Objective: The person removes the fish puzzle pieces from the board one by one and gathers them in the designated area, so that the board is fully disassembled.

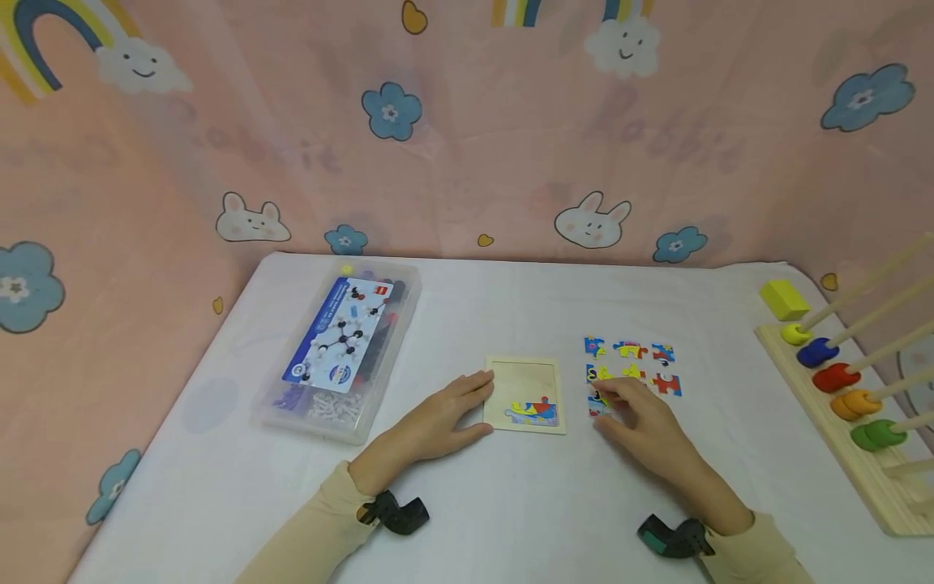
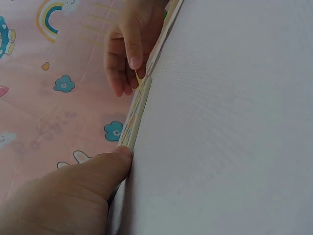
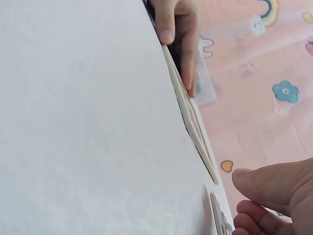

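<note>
A shallow wooden puzzle tray (image 1: pixel 511 381) lies mid-table, with a few joined jigsaw pieces (image 1: pixel 533 412) in its lower right corner. My left hand (image 1: pixel 452 414) rests at the tray's left edge, fingers extended; in the left wrist view the thumb (image 2: pixel 117 159) touches the frame. Right of the tray, loose jigsaw pieces (image 1: pixel 666 384) lie in rows. My right hand (image 1: pixel 649 426) is over the left and lower pieces, hiding some of them. Its thumb and index finger are apart around a piece (image 1: pixel 597 405), and the right wrist view shows a gap between thumb (image 3: pixel 264 183) and fingers.
On the left lies a clear plastic case (image 1: pixel 328 357) with a molecule picture on its lid. At the right edge stands a wooden bead rack (image 1: pixel 832 422) with coloured rings on pegs, and a yellow block (image 1: pixel 784 300) behind it. A printed pink cloth (image 1: pixel 467 146) hangs behind the table.
</note>
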Demonstrator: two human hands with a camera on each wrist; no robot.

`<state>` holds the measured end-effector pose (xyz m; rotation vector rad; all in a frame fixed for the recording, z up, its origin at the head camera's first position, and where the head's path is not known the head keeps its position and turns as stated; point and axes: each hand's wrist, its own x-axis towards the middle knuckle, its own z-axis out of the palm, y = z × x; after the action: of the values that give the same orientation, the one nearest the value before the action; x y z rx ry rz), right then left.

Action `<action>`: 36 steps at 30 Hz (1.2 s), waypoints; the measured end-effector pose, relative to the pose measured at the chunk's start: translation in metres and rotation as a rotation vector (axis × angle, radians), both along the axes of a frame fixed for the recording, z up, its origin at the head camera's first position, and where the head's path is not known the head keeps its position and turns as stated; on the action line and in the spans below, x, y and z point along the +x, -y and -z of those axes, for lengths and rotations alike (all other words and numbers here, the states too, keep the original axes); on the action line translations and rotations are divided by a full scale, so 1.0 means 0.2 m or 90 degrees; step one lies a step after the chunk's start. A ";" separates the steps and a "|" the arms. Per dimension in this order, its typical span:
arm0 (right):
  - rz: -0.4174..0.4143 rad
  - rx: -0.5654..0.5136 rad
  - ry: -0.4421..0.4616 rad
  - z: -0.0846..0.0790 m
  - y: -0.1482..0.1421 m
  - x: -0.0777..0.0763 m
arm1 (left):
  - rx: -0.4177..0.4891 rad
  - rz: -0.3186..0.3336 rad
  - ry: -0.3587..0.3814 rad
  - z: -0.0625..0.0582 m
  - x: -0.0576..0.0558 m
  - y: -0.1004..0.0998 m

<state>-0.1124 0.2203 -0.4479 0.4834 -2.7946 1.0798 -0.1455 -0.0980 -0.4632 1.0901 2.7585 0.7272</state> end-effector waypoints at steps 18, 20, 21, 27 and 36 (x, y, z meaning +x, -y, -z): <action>-0.125 -0.008 0.065 -0.06 0.26 -0.05 | 0.011 0.009 -0.012 0.00 0.00 0.00; -0.135 -0.002 0.069 -0.06 0.29 -0.06 | 0.014 0.012 -0.018 0.00 0.00 0.00; -0.140 -0.004 0.071 -0.06 0.30 -0.06 | 0.016 0.013 -0.017 0.00 0.00 0.00; -0.157 -0.007 0.080 -0.05 0.36 -0.08 | 0.013 0.015 -0.011 0.00 -0.01 0.00; -0.144 0.018 0.103 -0.01 0.39 -0.09 | 0.006 0.014 -0.006 -0.01 0.00 0.00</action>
<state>-0.1294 0.1421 -0.4463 0.7635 -2.9542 1.1706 -0.1464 -0.0983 -0.4615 1.1269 2.7490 0.7356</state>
